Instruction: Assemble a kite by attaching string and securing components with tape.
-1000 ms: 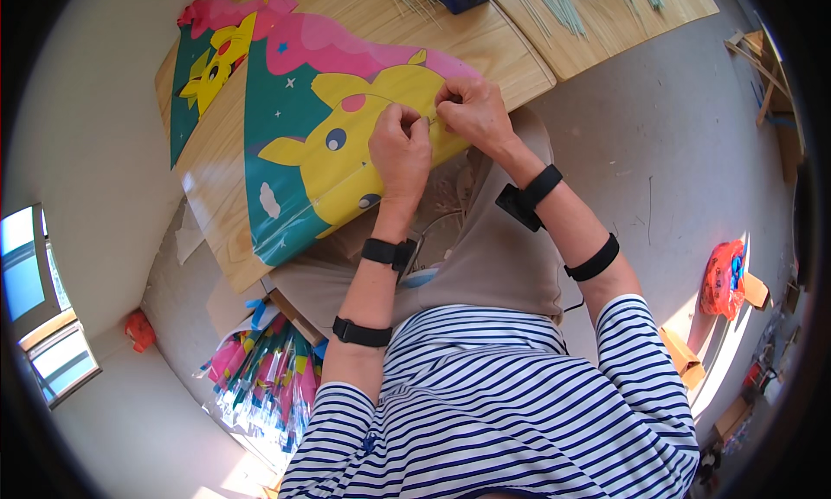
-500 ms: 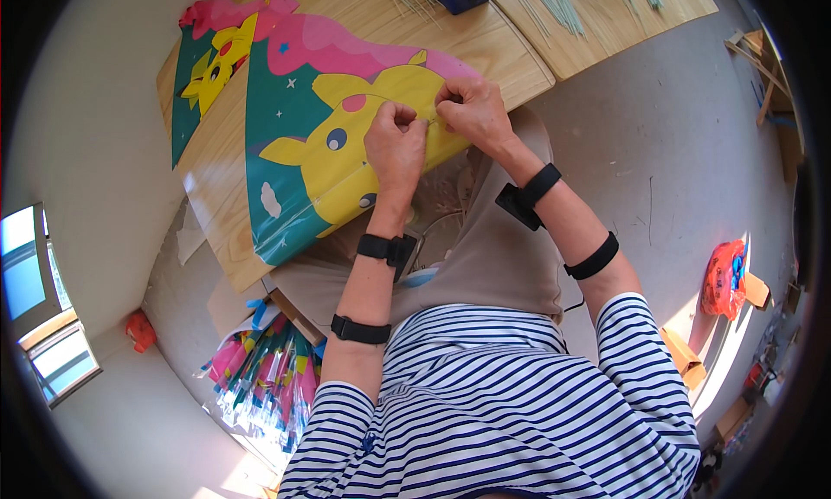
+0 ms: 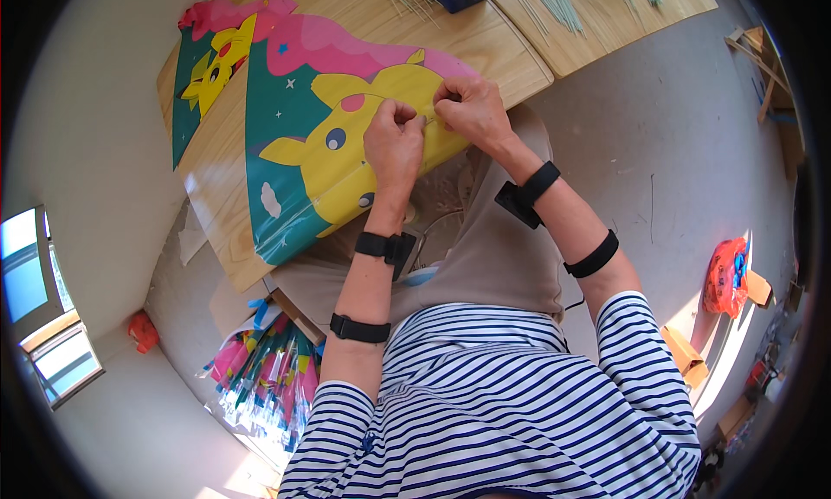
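While a red bag (image 3: 143, 331) lies on the floor at far left, a smaller-looking printed sheet (image 3: 206, 82) rests on the tabletop (image 3: 212, 170), apparently waiting its turn. Below it, beside your left leg, stands a bundle of colourful glossy pieces (image 3: 264, 373); whether those are finished, you cannot tell from here.

Next comes the large printed sheet (image 3: 342, 144), spread over the tabletop in front of you, its lower edge reaching past the wood above your lap. Laying it out looks done; the close work along that edge seems under way and unfinished. Your left hand (image 3: 396, 148) has a narrow grip, thumb and fingertips nearly together over the sheet's yellow part. Your right hand (image 3: 476, 114) is pinched just as tightly beside it; what either holds is too small to tell.

Farther right, thin pale-green sticks (image 3: 556, 7) lie loose on the tabletop, seemingly unused.
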The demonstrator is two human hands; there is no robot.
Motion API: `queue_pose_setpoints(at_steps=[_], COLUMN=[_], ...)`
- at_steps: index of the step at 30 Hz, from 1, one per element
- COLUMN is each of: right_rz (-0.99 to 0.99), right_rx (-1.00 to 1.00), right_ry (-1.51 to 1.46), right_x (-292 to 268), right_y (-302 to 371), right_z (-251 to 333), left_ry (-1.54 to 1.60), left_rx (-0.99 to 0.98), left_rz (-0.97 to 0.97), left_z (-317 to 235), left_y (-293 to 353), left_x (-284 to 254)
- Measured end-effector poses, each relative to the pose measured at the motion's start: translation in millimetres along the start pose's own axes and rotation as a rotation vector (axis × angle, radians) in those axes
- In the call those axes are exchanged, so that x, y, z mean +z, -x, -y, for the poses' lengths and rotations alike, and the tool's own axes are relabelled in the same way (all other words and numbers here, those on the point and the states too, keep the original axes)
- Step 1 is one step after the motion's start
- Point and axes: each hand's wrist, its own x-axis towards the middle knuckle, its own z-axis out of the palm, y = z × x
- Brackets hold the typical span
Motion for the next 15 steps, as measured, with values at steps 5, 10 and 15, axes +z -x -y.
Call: queue_pose_setpoints(at_steps=[5, 10, 15], right_rz=[0.038, -0.002, -0.004], right_rx=[0.009, -0.027, 0.022], right_ry=[0.011, -0.003, -0.012], right_x=[-2, 0, -1], right_y=[-1, 0, 0], right_z=[1, 1, 3], left_ry=[0.102, 0.455, 0.787], left_rx=[-0.019, -0.095, -0.194], left_rz=[0.01, 0.117, 0.112], left_z=[6, 7, 9], left_y=[-2, -2, 3], left_x=[1, -8, -33])
